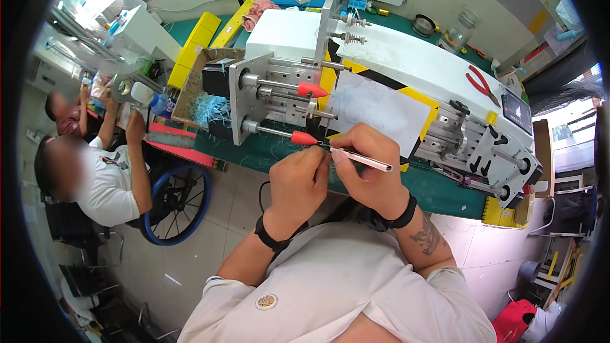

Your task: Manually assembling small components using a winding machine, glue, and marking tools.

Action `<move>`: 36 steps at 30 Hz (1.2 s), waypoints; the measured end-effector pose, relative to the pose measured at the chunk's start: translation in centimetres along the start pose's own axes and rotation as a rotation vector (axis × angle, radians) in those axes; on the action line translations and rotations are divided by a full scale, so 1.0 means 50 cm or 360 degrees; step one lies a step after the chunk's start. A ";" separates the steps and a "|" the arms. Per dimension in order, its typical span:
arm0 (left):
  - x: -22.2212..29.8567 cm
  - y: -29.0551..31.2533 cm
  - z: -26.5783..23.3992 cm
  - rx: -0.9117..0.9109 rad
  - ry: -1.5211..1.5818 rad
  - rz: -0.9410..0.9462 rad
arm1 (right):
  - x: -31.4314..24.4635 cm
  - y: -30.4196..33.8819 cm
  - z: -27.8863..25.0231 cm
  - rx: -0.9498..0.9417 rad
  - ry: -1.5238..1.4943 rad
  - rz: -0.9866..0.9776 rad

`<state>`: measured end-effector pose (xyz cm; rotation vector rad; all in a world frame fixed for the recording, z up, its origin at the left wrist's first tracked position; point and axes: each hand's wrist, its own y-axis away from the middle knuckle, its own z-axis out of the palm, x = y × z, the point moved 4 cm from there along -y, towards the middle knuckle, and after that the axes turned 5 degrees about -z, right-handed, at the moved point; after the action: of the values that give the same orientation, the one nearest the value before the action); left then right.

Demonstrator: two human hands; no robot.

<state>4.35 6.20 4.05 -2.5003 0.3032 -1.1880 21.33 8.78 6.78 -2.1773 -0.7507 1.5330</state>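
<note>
Hands (pixel 337 171) pinch silver tool (pixel 362 159), prob. tweezers

seen from above in a white short-sleeved shirt, sleeves ending above the elbows, with a small round badge low on the chest. bare forearms entering from the lower edge. a black band around each wrist, just behind the left hand (pixel 297 181) and the right hand (pixel 370 166). a dark tattoo along the right forearm, near the elbow. both hands bare, no gloves, no rings to be made out. shirt cloth plain and lightly creased at the shoulders.
</note>
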 end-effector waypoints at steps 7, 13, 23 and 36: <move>-0.001 -0.004 -0.010 -0.0049 -0.0036 0.0105 | -0.004 0.009 -0.011 0.0037 -0.0090 0.0077; -0.003 0.006 0.001 -0.0173 -0.0085 0.0187 | -0.006 0.004 -0.006 -0.0002 -0.0162 0.0033; -0.128 -0.082 -0.306 0.0786 -0.1371 0.0070 | -0.005 0.016 -0.026 0.0105 -0.0101 -0.0004; 0.046 -0.166 -0.117 -0.0669 -0.0676 0.0995 | -0.007 0.011 -0.008 0.0010 0.0086 -0.0152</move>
<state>1.56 11.71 12.45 -2.5920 1.2024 -0.3597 21.75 8.13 6.83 -2.1374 -0.8188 1.4222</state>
